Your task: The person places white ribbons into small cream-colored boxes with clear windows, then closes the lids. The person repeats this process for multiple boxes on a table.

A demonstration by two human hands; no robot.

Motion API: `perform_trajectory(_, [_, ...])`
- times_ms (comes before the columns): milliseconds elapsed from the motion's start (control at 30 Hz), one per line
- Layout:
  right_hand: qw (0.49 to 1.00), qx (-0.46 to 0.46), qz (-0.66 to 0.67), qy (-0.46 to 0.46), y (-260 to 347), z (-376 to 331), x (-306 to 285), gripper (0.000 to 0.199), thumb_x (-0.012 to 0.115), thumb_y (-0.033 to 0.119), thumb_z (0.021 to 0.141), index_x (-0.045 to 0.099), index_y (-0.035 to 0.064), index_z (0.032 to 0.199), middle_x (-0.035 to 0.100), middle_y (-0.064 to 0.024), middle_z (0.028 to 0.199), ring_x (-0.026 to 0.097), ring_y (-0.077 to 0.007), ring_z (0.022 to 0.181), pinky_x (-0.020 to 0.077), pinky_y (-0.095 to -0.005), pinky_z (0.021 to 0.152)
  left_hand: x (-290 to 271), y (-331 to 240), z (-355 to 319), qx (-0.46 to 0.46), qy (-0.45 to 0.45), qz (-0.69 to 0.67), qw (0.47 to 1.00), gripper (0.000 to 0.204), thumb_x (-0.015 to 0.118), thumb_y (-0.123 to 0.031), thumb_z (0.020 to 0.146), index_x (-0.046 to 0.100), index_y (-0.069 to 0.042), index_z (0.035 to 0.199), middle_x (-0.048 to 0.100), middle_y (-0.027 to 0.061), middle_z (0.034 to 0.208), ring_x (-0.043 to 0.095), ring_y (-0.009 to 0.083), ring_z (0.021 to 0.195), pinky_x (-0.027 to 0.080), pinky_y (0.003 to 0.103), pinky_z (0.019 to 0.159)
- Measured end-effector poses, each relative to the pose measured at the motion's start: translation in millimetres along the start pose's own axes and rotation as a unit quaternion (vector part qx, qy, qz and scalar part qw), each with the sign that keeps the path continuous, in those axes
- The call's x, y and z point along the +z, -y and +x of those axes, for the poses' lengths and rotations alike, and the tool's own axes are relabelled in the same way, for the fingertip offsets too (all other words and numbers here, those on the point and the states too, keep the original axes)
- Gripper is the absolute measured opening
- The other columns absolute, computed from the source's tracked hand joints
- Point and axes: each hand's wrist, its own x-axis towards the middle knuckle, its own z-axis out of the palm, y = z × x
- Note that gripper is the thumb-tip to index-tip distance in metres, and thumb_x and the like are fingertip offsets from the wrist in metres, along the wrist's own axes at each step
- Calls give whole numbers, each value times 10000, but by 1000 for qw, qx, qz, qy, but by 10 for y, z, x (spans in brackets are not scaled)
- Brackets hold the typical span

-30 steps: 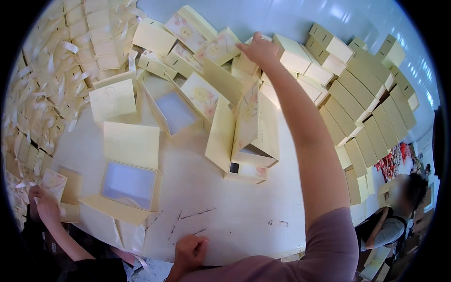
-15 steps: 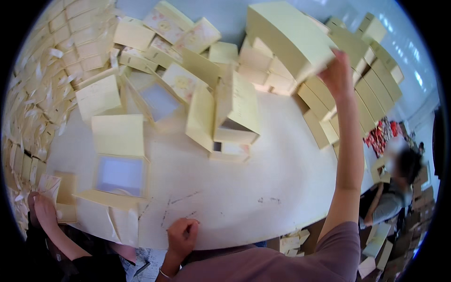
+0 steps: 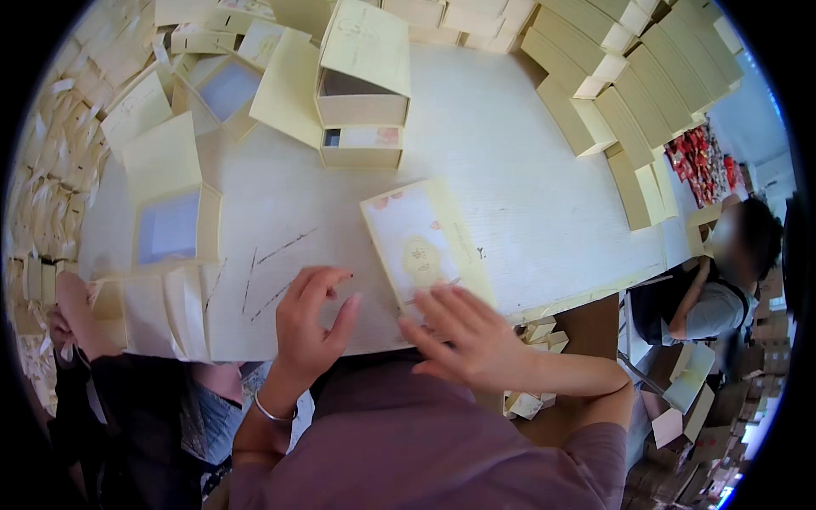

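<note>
A cream gift box (image 3: 416,234) with a white panel, pink flowers and a pale emblem lies slightly askew on the table in front of me. My right hand (image 3: 467,336) is over its near end, fingers spread and extended; whether they touch it I cannot tell. Left of the box hovers my left hand (image 3: 310,319), thumb and fingers apart, with nothing in it. Farther back, a cream box with a partly raised lid (image 3: 365,59) rests on a lower box (image 3: 361,151). An open box with a pale lining (image 3: 167,228) sits to the left.
Stacked cream boxes (image 3: 595,93) line the far right of the white table (image 3: 476,110). Ribboned boxes (image 3: 59,170) are piled at far left. A co-worker's hand (image 3: 72,314) is by a box at left; another person (image 3: 714,289) sits at right. Loose boxes (image 3: 544,336) lie below the table edge.
My right hand has come from a large cream box at the far right to the near edge. The printed gift box now lies before me. My left hand has opened from a loose fist.
</note>
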Motion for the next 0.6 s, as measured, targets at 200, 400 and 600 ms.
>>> perform_trajectory(200, [940,235,187,-161,-506,-292,227,513,662,198,708,485,-8,1143,418,-245,1205,454,-362,1094,417,-397,857,157,-408,329,-3,53,201,978,507,675,-219,682,504,-26,1118,564,161,935,575,271,723,473,343,580])
perform_trajectory(400, [959,163,142,-185,-255,-189,510,794,716,444,632,437,-64,1175,325,-280,1265,381,-415,1147,423,-407,845,510,-596,1092,-30,394,379,836,561,594,-344,677,523,65,1055,602,217,758,604,328,685,484,387,617])
perform_trajectory(600, [961,128,116,-215,-244,-201,645,771,729,507,559,474,-68,1005,384,-296,1217,412,-455,1112,423,-456,861,592,-679,1293,-44,445,374,813,487,554,-288,683,530,59,1024,600,213,760,607,304,674,488,364,600])
